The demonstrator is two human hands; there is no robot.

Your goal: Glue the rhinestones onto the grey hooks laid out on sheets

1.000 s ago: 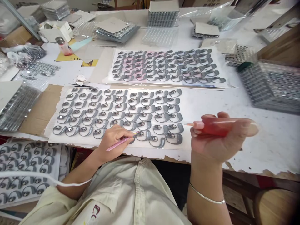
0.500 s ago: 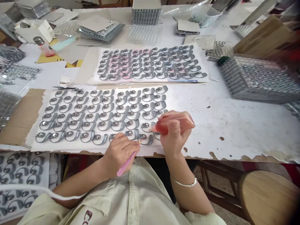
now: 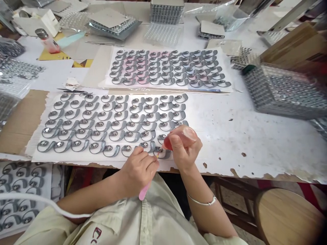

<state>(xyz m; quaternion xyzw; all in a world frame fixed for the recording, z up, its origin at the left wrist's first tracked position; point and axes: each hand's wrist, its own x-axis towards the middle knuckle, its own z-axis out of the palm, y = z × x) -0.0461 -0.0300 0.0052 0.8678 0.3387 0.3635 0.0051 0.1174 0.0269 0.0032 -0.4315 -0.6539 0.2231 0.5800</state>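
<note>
My left hand (image 3: 140,168) is closed around a slim tool with a pink handle (image 3: 144,192). The tool's yellowish tip reaches a curved grey metal piece (image 3: 166,154) with a round setting, in the front row of a white sheet (image 3: 76,157). In my right hand (image 3: 186,157) is a red squeeze bottle (image 3: 184,135), tilted so its nozzle points down and left at that same piece's round setting. Whether the nozzle touches it cannot be made out. Rows of similar curved pieces (image 3: 94,146) cover the sheet, some with bright stones in their settings.
Behind lies a second sheet of curved pieces (image 3: 167,69). Scissors (image 3: 76,92) rest by the near sheet's back edge. A capped bottle (image 3: 47,41) stands back left, stacked clear trays (image 3: 283,88) at right. Below the table's edge is a wooden stool (image 3: 288,214).
The red bottle has come left and down, tipping its nozzle to the front-row piece beside the tool's tip. My left hand's tool handle has become steeper. The camera view has shifted slightly.
</note>
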